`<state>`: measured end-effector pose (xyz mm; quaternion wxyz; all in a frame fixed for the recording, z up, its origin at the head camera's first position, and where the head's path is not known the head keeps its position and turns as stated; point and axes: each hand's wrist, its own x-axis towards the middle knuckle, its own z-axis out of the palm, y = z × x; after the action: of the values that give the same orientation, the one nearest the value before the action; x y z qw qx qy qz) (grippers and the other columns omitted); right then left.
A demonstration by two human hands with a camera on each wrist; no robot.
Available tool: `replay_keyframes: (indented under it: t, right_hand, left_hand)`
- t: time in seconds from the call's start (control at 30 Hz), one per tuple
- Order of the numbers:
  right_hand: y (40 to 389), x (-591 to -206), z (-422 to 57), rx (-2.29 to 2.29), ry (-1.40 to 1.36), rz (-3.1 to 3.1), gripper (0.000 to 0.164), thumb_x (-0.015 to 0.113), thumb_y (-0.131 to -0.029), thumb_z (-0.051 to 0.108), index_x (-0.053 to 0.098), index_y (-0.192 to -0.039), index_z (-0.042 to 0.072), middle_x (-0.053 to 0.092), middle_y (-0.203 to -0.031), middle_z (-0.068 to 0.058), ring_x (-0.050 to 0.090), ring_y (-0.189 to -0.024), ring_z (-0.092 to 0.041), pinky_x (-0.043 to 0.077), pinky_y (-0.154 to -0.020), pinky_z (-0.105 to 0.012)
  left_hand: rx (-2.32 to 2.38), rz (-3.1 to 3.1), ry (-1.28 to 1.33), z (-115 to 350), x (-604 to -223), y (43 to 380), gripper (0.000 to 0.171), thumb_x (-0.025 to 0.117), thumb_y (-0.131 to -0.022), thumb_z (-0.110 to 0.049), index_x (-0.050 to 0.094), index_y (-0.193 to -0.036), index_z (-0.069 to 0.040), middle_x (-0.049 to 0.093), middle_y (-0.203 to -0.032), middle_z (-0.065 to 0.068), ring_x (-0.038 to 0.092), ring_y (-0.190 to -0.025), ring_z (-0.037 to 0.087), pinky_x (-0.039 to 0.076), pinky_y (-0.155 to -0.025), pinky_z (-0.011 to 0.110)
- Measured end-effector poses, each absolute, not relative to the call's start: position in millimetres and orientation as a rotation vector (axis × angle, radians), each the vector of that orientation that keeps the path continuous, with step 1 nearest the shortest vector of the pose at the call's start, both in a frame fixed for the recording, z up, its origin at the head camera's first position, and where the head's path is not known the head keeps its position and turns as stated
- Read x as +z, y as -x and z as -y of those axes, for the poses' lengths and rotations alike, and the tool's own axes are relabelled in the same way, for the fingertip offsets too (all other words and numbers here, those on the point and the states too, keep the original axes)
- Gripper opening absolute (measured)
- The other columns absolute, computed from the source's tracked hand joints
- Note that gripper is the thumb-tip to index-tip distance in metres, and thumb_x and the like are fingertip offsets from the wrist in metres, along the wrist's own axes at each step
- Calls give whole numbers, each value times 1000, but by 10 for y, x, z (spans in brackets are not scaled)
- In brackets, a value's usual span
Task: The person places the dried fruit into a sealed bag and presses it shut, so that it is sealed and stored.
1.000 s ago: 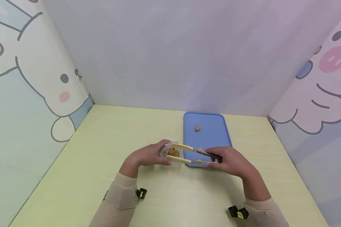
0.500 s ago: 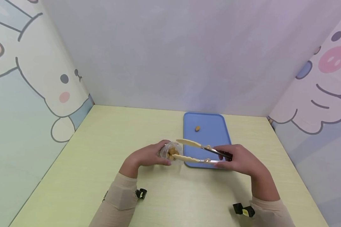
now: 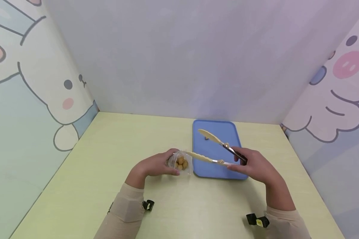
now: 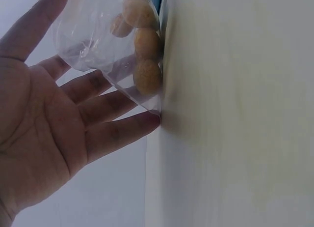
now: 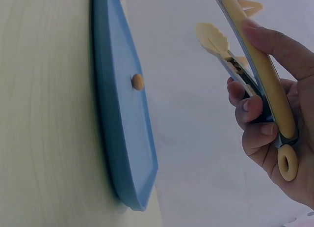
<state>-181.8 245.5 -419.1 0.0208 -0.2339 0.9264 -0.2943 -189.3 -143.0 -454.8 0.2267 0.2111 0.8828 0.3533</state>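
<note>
- Plastic bag [image 3: 190, 166]: set on the tabletop [image 3: 167, 205] just beside the left edge of the blue tray [image 3: 213, 171], with its mouth turned toward the tray.
- Left hand [image 3: 158, 164]: the bag is held between thumb and fingers; in the left wrist view the fingers are seen long and spread along the plastic.
- Right hand [image 3: 255, 166]: tongs [image 3: 224, 145] are gripped, the thumb laid along one arm and the fingers curled round the other. The tong arms are spread; one tip is held above the tray, the other near the bag's mouth. No piece is seen between them.
- Round brown pieces [image 3: 181, 162]: several are contained in the bag.
- Single brown piece [image 5: 138, 81]: found on the tray, partly hidden by a tong tip in the head view.
- Stage: judged early; one piece appears transferred, and most are left in the bag.
</note>
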Motion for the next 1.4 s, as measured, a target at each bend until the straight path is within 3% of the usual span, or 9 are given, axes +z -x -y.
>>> replay_keyframes:
  t: [0.23,0.33,0.57,0.77,0.87,1.0,1.17,1.4]
  right_hand:
    - [1862,-4238,-2472,-898,630,-2900,38,76,-80,54,55,-96,27,46,-66,4,38,-54,-9,36,-51,-27]
    - [1873,-4252,-2486,-892,576,-2907,41,74,-80,57,54,-96,25,42,-64,4,34,-51,-9,34,-49,-27]
    - [1908,-4295,-2496,-888,465,-2905,54,69,-84,57,54,-115,16,51,-84,-1,39,-56,-11,36,-51,-29]
    - [1957,-4355,-2482,-798,362,-2932,68,68,-84,59,51,-124,7,51,-88,-5,44,-67,-18,37,-56,-32]
    - [1980,-4378,-2462,-757,296,-2929,86,68,-84,60,41,-141,1,50,-93,-7,46,-74,-20,37,-59,-32]
    - [2004,-4397,-2436,-730,224,-2903,98,70,-82,60,32,-149,-2,50,-96,-9,47,-77,-21,37,-61,-32]
    - [2019,-4406,-2394,-711,134,-2873,95,70,-79,65,39,-142,0,54,-96,-9,50,-77,-21,38,-61,-32]
    - [2016,-4446,-2348,-677,53,-2911,71,71,-82,59,53,-119,2,54,-83,-7,51,-71,-21,36,-58,-32]
  left_hand:
    - [943,-2457,-583,1423,-4541,1893,80,75,-81,-53,32,-146,-38,56,-125,-6,53,-114,16,43,-98,45]
    - [940,-2455,-584,1423,-4541,1894,81,75,-81,-53,32,-147,-38,55,-126,-6,52,-115,16,42,-99,45]
    - [955,-2449,-589,1428,-4557,1905,80,75,-80,-54,32,-146,-39,56,-126,-6,52,-115,15,42,-99,44]
    - [953,-2444,-584,1430,-4558,1906,81,75,-80,-55,32,-146,-40,55,-128,-5,52,-116,15,42,-100,44]
    - [951,-2443,-580,1430,-4557,1903,81,75,-80,-55,32,-146,-39,55,-127,-5,52,-116,15,42,-100,44]
    - [955,-2443,-580,1427,-4551,1901,81,75,-80,-54,32,-146,-39,56,-126,-6,52,-115,15,42,-99,44]
    - [952,-2443,-571,1423,-4544,1897,81,75,-80,-55,32,-147,-38,56,-127,-6,52,-116,16,42,-99,45]
    - [956,-2435,-573,1424,-4544,1896,81,75,-80,-55,32,-146,-39,56,-126,-6,52,-115,15,42,-100,44]
